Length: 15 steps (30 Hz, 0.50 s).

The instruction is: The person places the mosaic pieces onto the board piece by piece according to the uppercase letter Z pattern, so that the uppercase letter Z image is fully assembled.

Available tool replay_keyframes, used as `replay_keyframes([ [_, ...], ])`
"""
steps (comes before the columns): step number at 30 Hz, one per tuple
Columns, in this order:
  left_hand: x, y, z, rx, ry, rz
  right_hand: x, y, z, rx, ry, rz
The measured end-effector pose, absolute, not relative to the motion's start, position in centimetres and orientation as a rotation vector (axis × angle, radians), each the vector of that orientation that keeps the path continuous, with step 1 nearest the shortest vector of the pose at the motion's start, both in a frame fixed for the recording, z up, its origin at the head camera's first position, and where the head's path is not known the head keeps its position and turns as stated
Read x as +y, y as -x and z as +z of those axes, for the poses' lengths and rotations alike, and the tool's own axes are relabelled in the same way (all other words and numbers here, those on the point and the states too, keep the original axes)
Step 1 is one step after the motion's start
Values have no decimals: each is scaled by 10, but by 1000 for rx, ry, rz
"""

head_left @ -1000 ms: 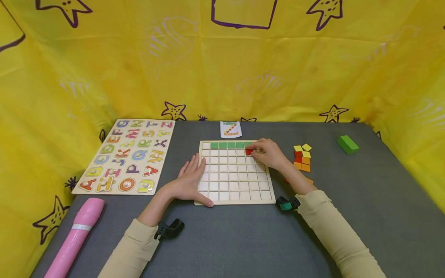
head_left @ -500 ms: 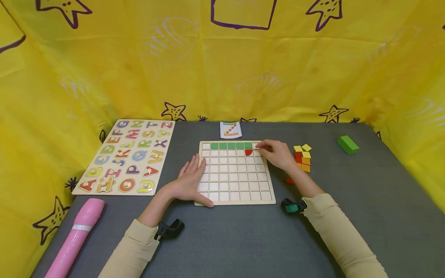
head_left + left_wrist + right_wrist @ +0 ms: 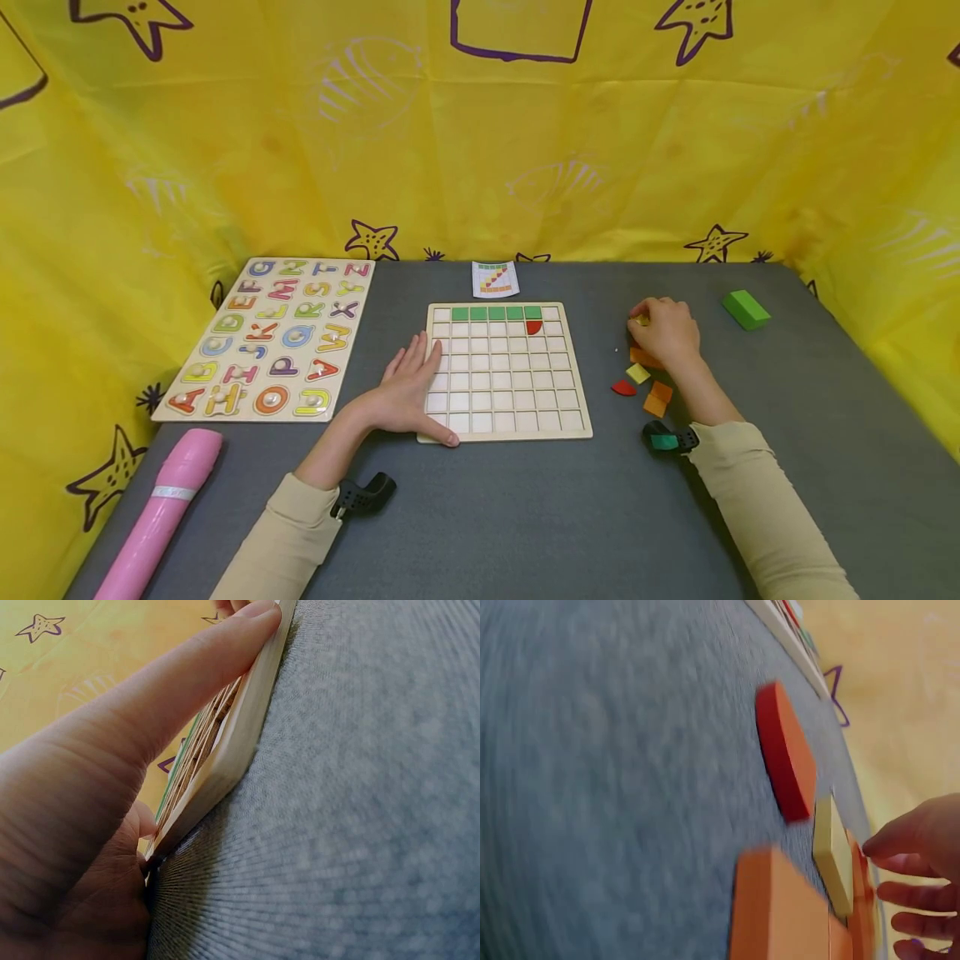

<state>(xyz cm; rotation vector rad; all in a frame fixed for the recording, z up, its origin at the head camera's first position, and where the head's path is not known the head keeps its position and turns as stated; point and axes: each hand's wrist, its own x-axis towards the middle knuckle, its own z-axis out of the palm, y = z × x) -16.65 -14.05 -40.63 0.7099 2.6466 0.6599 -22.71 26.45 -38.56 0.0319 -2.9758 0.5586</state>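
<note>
In the head view my left hand (image 3: pixel 405 387) rests against the left side of a wooden grid board (image 3: pixel 510 438), fingers straight and thumb on the front left corner. In the left wrist view, the thumb (image 3: pixel 187 690) lies over the board's edge. The top row holds green square tiles (image 3: pixel 497 313), with a red quarter-circle tile (image 3: pixel 533 327) beneath the rightmost one. My right hand (image 3: pixel 666 332) is over the loose tiles right of the board, its fingertips by a yellow tile (image 3: pixel 641 319). The right wrist view shows these fingers slightly bent and apart, with no tile visible between them.
Near the right hand lie a yellow tile (image 3: pixel 637 372), a red rounded tile (image 3: pixel 623 388) and orange tiles (image 3: pixel 657 400). A pattern card (image 3: pixel 495 279) stands behind the board. Around them are a letter puzzle (image 3: pixel 273 333), a pink tube (image 3: pixel 168 500) and a green block (image 3: pixel 746 310).
My right hand has left the board's upper right corner and moved right to the loose tiles, which have shifted. The red tile stays on the board. My left hand keeps its place.
</note>
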Motion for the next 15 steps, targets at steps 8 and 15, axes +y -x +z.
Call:
replay_keyframes([
  [8,-141,166,-406,2645,-707,668,268,232,-389,-2960,-115,649],
  [15,-142,167,-408,2645,-728,681,261,234,-392,-2932,-303,885],
])
